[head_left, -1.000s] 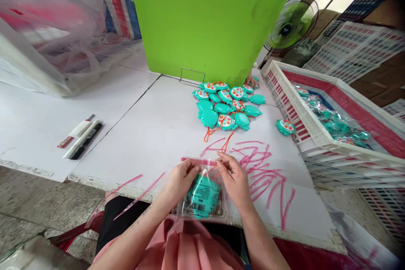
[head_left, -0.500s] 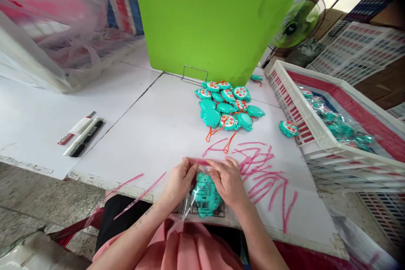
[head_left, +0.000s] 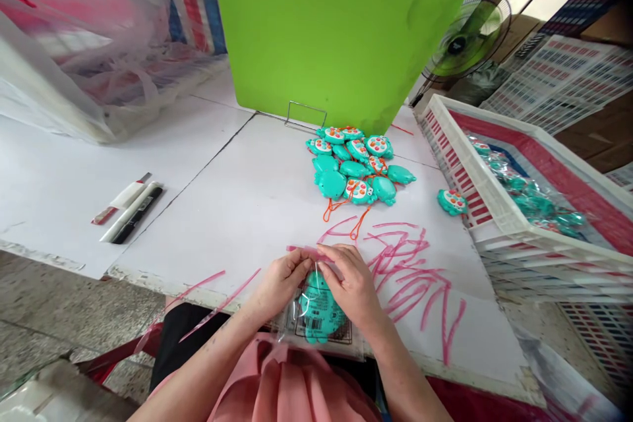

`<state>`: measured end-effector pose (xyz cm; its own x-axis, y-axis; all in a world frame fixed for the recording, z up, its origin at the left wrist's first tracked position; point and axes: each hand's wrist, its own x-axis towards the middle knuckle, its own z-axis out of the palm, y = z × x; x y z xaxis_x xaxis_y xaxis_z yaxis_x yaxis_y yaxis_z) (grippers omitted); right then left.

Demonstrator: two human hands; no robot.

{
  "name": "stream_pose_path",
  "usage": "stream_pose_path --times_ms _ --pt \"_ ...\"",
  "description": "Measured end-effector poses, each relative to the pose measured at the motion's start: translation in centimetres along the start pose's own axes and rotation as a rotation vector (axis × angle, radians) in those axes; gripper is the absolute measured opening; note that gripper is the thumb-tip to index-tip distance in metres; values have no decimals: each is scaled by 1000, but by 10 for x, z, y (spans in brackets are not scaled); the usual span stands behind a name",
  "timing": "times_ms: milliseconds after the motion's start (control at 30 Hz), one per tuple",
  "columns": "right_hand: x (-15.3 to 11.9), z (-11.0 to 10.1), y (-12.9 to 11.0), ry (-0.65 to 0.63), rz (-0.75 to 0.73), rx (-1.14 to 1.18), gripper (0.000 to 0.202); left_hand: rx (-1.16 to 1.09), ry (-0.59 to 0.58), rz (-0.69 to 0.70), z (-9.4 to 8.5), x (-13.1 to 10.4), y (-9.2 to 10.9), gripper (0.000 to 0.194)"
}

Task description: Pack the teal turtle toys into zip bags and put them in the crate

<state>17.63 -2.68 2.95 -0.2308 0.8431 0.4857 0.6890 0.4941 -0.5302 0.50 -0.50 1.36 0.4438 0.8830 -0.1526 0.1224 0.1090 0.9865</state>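
Note:
At the table's front edge lies a clear plastic bag [head_left: 353,343] with a turquoise animal-shaped toy [head_left: 319,313] inside, dark print and a barcode over it. My left hand [head_left: 284,280] pinches the bag's top edge, thumb against fingers. On the other side my right hand [head_left: 351,277] grips the same edge, its fingertips almost meeting the left ones. A pink strip [head_left: 297,249] runs along that edge, partly under the fingers. Beyond my hands is a pile of turquoise toys [head_left: 353,168] with orange cords, several showing white faces with coloured buttons.
A green board [head_left: 336,33] stands across the back. One loose toy [head_left: 452,202] lies near a white crate [head_left: 499,231] of bagged toys. Pink strips [head_left: 420,270] are scattered at right. A marker [head_left: 136,216] and a cutter knife [head_left: 121,199] lie at left.
My hands have drawn closer together along the bag's top edge. The bag lies flatter and wider. By the board's right edge, a toy has gone from sight, leaving an orange cord visible.

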Motion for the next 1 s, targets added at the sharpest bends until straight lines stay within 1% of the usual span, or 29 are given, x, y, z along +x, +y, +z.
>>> stream_pose_path --times_ms 133,300,367,467,567,633,667,733,767,800,833,867,900,933,1000 --pt "7 8 -8 -61 -74 -60 41 116 7 64 0 -1 3 24" --pt "11 11 -10 -163 -127 -222 43 218 21 60 2 -3 4 17" --pt "12 12 -11 -179 -132 -281 43 251 25 58 2 -3 4 18" --pt "16 18 -12 -161 -121 -292 39 296 25 78 1 -3 3 19" --pt "20 20 -3 -55 -44 -212 31 292 13 93 1 -3 1 21" --pt "20 11 13 59 88 -152 25 253 3 75 1 -3 0 24" --pt "18 2 23 121 176 -127 21 232 2 66 1 -4 -1 25" --pt "11 -25 46 263 364 -98 15 206 17 53 2 -4 -2 25" --pt "6 -40 57 335 433 -100 13 204 28 50 2 -5 -3 25" --pt "0 -54 66 409 482 -110 13 207 39 46 3 -5 -4 25" --pt "-6 -67 71 445 511 -112 14 211 50 41 3 -5 -4 24" --pt "-12 -76 74 458 525 -115 15 214 58 34 4 -4 -5 24" --pt "-17 -81 73 438 525 -109 16 214 63 28 4 -4 -5 24" --pt "-20 -82 69 390 509 -93 17 212 64 23 4 -4 -5 24" --pt "-22 -71 54 268 426 -54 17 208 55 19 4 -3 -4 24"
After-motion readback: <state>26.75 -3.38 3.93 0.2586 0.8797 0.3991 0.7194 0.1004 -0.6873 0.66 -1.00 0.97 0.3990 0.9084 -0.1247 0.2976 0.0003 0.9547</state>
